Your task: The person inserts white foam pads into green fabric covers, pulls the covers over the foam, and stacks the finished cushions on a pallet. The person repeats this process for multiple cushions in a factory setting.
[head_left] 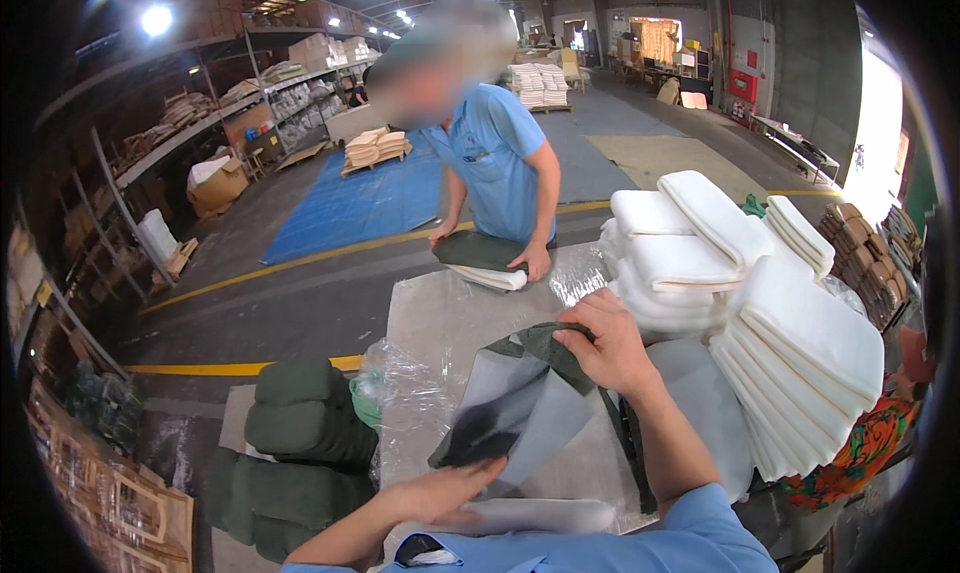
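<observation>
A dark green cushion cover (500, 403) with a pale grey underside hangs spread over the table in front of me. My right hand (605, 345) pinches its upper corner between thumb and fingers, raised above the tabletop. Low at the cover's near edge, my left hand (440, 491) has its fingers stretched out, the tips against the fabric; it is slightly blurred. Close to my body lies a white foam pad (545, 516), partly hidden by my left hand. A dark green strip of fabric (630, 453) runs down the table below my right hand.
White foam pads (800, 363) are piled high on the right. Dark green cushions (300, 413) are stacked at the left. Across the plastic-covered table (420, 323), a co-worker in a blue shirt (505, 163) holds a green cover (480, 251) over white foam. Crumpled clear plastic (405, 383) hangs at the table's left edge.
</observation>
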`<state>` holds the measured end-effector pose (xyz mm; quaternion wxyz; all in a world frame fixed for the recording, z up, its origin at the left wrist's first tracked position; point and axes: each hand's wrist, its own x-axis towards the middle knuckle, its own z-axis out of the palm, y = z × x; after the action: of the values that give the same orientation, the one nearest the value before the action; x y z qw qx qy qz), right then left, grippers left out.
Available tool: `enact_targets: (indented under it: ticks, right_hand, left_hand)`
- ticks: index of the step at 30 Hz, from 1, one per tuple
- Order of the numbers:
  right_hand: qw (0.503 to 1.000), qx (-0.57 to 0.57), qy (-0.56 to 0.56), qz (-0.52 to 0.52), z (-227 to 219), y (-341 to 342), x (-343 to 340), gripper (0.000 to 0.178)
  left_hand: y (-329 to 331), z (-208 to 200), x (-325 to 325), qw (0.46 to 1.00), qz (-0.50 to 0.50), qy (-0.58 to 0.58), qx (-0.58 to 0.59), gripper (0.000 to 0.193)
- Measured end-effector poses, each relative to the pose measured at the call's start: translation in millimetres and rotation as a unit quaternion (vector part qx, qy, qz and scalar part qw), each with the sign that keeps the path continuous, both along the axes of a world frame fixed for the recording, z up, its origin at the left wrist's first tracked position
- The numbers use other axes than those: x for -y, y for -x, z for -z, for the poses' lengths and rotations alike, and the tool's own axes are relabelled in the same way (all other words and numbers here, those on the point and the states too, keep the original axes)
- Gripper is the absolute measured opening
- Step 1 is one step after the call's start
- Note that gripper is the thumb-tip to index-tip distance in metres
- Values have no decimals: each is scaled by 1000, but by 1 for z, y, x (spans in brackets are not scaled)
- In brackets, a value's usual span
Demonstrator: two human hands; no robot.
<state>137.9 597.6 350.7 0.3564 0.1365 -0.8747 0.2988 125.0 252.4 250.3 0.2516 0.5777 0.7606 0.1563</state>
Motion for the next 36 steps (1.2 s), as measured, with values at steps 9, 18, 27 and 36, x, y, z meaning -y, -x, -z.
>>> enact_targets:
  ticks: [9,18,27,36]
  right_hand:
    - [997,0,62,37,-20,-31,14,12]
    - [980,87,161,84,54,-20,43,14]
    - [953,36,289,88,10,-29,59,9]
    - [946,-55,314,58,-3,-38,96,7]
  left_hand:
    - [-79,83,18,975,-144,88,-144,61]
    - [-64,79,10,981,-140,35,-132,57]
    - [-52,81,40,982,-145,3,-117,46]
    - [-51,79,93,975,-128,-28,-177,47]
